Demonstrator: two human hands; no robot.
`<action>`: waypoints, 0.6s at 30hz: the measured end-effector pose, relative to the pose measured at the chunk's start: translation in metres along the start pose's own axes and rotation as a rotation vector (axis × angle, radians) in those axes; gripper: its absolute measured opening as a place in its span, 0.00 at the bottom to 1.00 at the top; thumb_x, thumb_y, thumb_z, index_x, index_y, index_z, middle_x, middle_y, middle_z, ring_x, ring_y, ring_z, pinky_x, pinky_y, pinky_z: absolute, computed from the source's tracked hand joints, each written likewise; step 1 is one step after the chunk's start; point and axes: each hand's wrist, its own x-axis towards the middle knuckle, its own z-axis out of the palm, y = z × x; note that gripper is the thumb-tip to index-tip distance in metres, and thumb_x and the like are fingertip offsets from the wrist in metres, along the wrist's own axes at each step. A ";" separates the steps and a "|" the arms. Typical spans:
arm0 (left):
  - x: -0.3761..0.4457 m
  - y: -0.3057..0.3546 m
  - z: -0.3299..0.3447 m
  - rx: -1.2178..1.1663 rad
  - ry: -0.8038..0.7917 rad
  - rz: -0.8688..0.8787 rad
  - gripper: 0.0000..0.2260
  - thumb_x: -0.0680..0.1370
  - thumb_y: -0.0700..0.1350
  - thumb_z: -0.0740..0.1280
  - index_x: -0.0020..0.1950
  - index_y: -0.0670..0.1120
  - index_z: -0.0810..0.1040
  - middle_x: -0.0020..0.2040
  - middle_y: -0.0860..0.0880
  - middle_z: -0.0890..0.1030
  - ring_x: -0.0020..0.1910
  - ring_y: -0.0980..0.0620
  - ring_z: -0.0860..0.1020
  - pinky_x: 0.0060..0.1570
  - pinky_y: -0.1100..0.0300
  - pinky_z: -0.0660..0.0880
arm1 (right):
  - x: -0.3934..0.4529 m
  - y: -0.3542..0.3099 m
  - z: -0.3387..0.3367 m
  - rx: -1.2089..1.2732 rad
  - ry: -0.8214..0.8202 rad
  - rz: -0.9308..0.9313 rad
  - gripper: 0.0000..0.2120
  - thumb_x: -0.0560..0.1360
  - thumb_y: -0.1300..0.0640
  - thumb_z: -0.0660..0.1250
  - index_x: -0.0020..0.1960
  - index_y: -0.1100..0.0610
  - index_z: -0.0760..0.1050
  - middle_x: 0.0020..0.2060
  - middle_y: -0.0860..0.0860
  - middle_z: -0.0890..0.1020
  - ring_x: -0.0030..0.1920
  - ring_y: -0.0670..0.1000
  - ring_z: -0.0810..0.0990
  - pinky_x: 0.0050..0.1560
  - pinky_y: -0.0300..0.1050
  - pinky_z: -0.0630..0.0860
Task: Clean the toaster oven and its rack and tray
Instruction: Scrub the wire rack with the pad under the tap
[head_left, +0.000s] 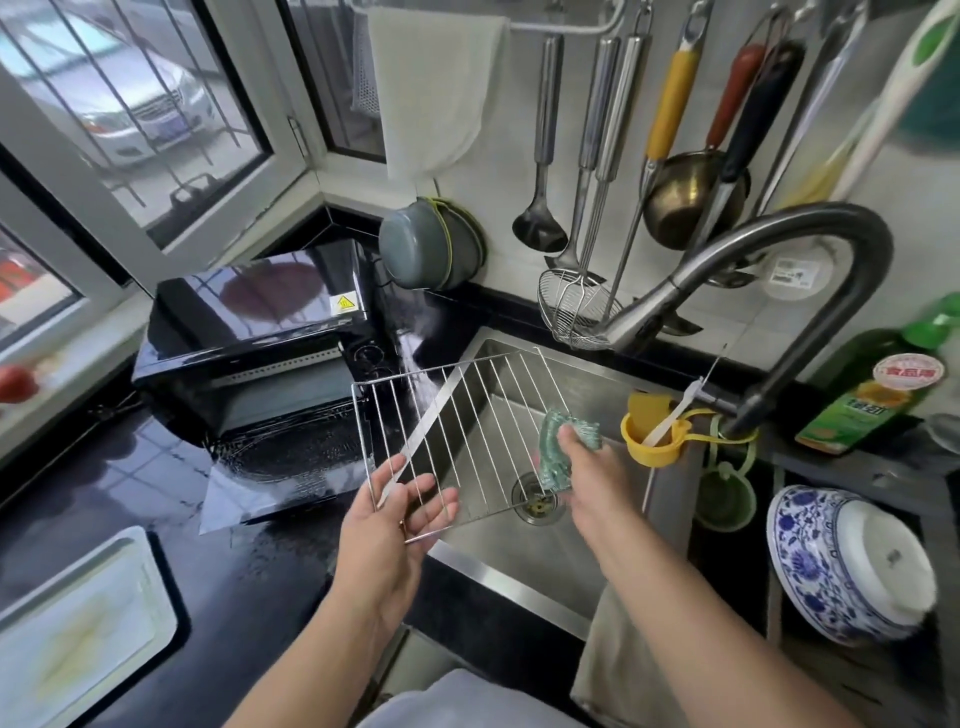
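Note:
A wire oven rack (457, 415) is held tilted over the left part of the steel sink (524, 566). My left hand (395, 519) grips its near corner, thumb on top and fingers beneath the wires. My right hand (587, 478) holds a green scrubbing cloth (563, 447) against the rack's right edge. The black toaster oven (249, 332) stands on the counter to the left with its glass door (280, 467) folded down. A pale tray (78, 623) lies on the counter at the lower left.
A curved faucet (779, 249) arches over the sink from the right. Ladles and strainers hang on the back wall. A yellow holder (649, 431), a green bottle (878, 384) and an upturned blue-and-white bowl (847, 566) sit to the right. A grey pot (426, 249) stands behind the oven.

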 end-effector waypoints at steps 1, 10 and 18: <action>0.000 0.001 0.001 0.018 -0.006 0.004 0.13 0.87 0.35 0.56 0.69 0.43 0.74 0.50 0.38 0.81 0.46 0.35 0.85 0.48 0.43 0.85 | -0.002 0.003 -0.001 -0.025 0.034 -0.008 0.08 0.76 0.51 0.71 0.48 0.55 0.82 0.43 0.57 0.86 0.45 0.60 0.86 0.48 0.63 0.82; 0.011 0.045 -0.023 0.265 -0.175 -0.117 0.13 0.87 0.37 0.58 0.69 0.44 0.76 0.42 0.43 0.82 0.41 0.39 0.85 0.41 0.48 0.85 | -0.008 -0.029 -0.022 -0.170 -0.357 0.214 0.15 0.75 0.65 0.71 0.61 0.65 0.76 0.52 0.61 0.84 0.52 0.61 0.84 0.47 0.53 0.82; 0.009 0.040 -0.018 0.205 -0.160 -0.079 0.14 0.87 0.36 0.56 0.69 0.43 0.76 0.43 0.41 0.82 0.42 0.39 0.85 0.40 0.50 0.84 | -0.012 -0.050 -0.012 -0.198 -0.392 0.129 0.10 0.76 0.72 0.66 0.54 0.62 0.75 0.47 0.59 0.82 0.45 0.56 0.82 0.48 0.51 0.79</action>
